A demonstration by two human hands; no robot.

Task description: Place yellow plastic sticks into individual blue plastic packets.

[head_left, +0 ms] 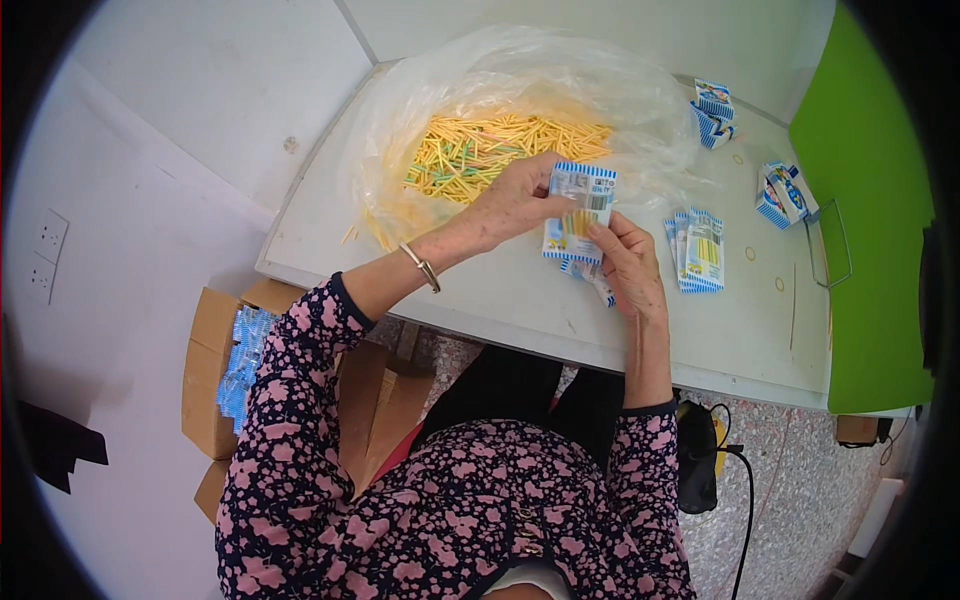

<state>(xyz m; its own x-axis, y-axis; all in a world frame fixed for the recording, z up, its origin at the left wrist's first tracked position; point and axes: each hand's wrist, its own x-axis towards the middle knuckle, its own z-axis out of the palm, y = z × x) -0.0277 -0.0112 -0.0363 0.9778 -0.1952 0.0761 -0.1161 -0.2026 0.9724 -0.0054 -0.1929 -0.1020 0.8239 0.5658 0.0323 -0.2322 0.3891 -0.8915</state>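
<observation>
Between my two hands is a small blue-and-white striped packet (582, 188) with a clear window showing yellow sticks. My left hand (522, 205) pinches its left side, thumb across the front. Lower down, my right hand (628, 262) grips its right edge with the thumb on the front. Another striped packet (598, 282) shows partly beneath, close to my right fingers; whether it is held or lies on the table is hidden. A few more filled packets (703, 252) lie overlapping just right of my right hand. Beyond my left hand, a large clear plastic bag (390, 130) holds many yellow, green and pinkish sticks (480, 150).
On the white table (500, 300), blue-and-white boxes (785, 195) stand at the right near a wire stand (835, 250) and a green panel (875, 230). Rubber bands (750, 254) lie nearby. A cardboard box (205, 370) of blue packets is at lower left. A black cable (750, 500) hangs at right.
</observation>
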